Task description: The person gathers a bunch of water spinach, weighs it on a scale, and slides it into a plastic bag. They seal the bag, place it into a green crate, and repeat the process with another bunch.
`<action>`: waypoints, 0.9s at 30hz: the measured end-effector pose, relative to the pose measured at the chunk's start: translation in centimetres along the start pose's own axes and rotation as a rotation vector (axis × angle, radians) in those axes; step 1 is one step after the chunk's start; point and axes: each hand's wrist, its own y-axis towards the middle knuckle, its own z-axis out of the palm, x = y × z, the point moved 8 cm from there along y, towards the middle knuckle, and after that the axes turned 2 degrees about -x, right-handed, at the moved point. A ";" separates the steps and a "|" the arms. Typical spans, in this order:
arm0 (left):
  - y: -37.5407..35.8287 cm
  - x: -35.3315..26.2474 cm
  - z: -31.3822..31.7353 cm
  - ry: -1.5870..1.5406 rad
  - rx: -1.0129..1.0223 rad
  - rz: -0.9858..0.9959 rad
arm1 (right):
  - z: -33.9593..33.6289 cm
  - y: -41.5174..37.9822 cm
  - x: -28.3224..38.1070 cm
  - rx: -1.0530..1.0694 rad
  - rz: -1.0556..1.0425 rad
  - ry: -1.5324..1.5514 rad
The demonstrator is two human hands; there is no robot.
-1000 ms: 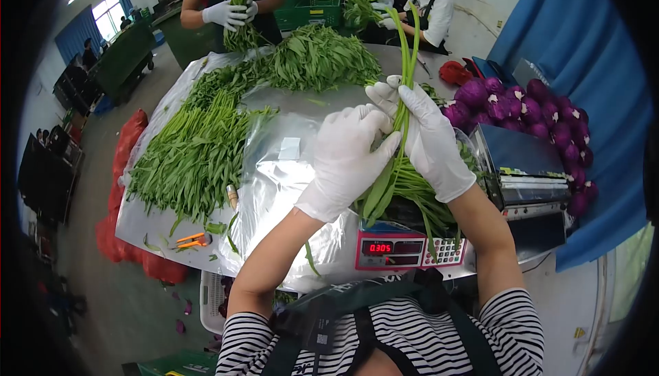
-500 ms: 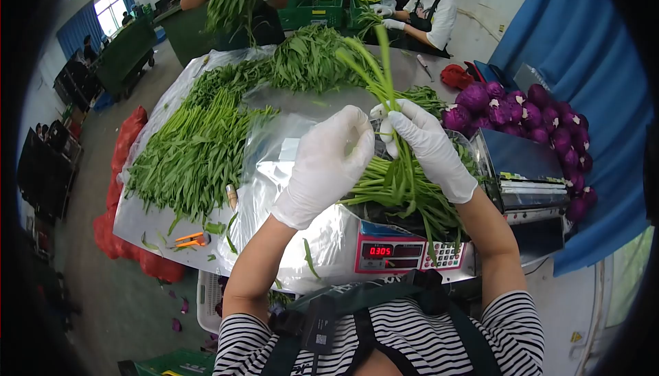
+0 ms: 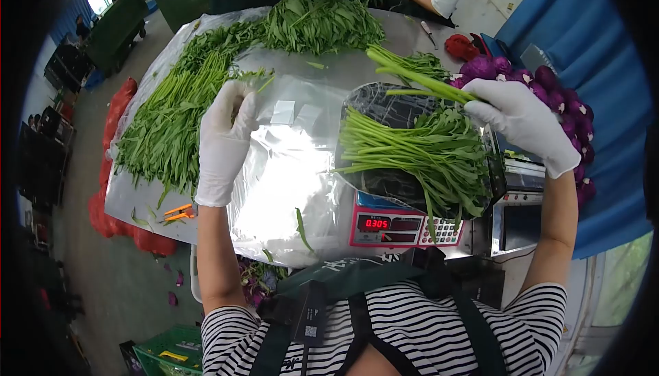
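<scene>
Held stems: A few green stems were in the right hand, above the far edge of the scale pan, cut ends pointing away and leftward.
Bundle: Cut greens lay on the pan between the two hands, nearer the right one, to its left and toward the body; their long axis ran roughly left to right, stem ends at the left edge, leaves drooping over the near edge.
Right glove: Fingers and thumb were closed around the held stems.
Left glove: The left hand hung near the left part of the surface, well apart from the pan, fingers curled; whether it pinched anything could not be told.
Textures: Stems were smooth and thick, leaves slender and limp, the pan glossy black with pale streaks.
Scale: Its red-framed panel faced the surface's near edge.
Plastic: A clear, wrinkled sheet shone left of the pan.
Leafy pile: Loose greens spread along the surface's left edge.
</scene>
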 end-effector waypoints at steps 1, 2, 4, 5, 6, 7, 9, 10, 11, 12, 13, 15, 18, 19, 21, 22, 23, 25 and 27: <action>-0.4 2.1 -0.1 0.021 0.016 -0.070 | 0.6 0.3 -0.1 -0.042 -0.086 -0.039; -0.8 3.5 -0.2 0.043 0.032 -0.141 | 2.0 0.7 -0.5 -0.083 -0.172 -0.077; -2.1 4.2 0.8 0.011 0.045 -0.173 | 6.2 1.8 -2.6 -0.126 -0.265 -0.208; -2.7 5.0 1.1 0.041 0.069 -0.170 | 8.5 2.2 -3.4 -0.187 -0.334 -0.267; -3.4 5.8 1.3 0.071 0.089 -0.168 | 10.6 2.7 -4.2 -0.170 -0.311 -0.300; -4.2 6.8 1.4 0.035 0.081 -0.206 | 13.0 3.3 -5.6 -0.138 -0.298 -0.366; -5.6 7.8 0.4 0.112 0.073 -0.247 | 14.5 3.3 -6.0 -0.159 -0.254 -0.353; -6.3 8.5 -0.1 0.187 0.084 -0.280 | 14.7 3.3 -6.2 -0.179 -0.219 -0.330; -7.1 9.1 -0.8 0.178 0.044 -0.314 | 14.8 3.3 -6.1 -0.167 -0.216 -0.322; -7.7 9.8 -1.2 0.180 0.056 -0.328 | 13.9 3.0 -5.6 -0.224 -0.250 -0.301; -8.3 10.6 -2.2 0.194 0.031 -0.342 | 13.1 2.7 -5.3 -0.280 -0.277 -0.278; -9.7 12.0 -4.5 0.329 0.004 -0.325 | 11.2 2.1 -5.0 -0.332 -0.276 -0.233; -12.3 13.0 -9.7 0.504 -0.039 -0.409 | 7.5 0.4 -3.8 -0.427 -0.211 -0.208; -14.1 14.6 -12.6 0.399 -0.110 -0.560 | 6.5 -0.2 -4.0 -0.430 -0.174 -0.133; -17.3 14.8 -19.6 0.945 -0.102 -0.576 | 5.4 -1.6 -5.2 -0.467 -0.062 -0.091; -19.0 14.5 -22.4 1.011 -0.129 -0.713 | 5.0 -2.2 -6.1 -0.467 -0.002 -0.034; -21.0 15.4 -25.2 1.033 -0.049 -0.784 | 4.9 -2.8 -6.5 -0.466 0.003 -0.031; -23.8 14.3 -28.3 1.360 -0.039 -0.706 | 4.5 -3.8 -7.8 -0.511 0.085 0.046; -22.4 11.3 -26.1 1.515 -0.080 -0.648 | 4.5 -3.8 -7.4 -0.512 0.101 0.061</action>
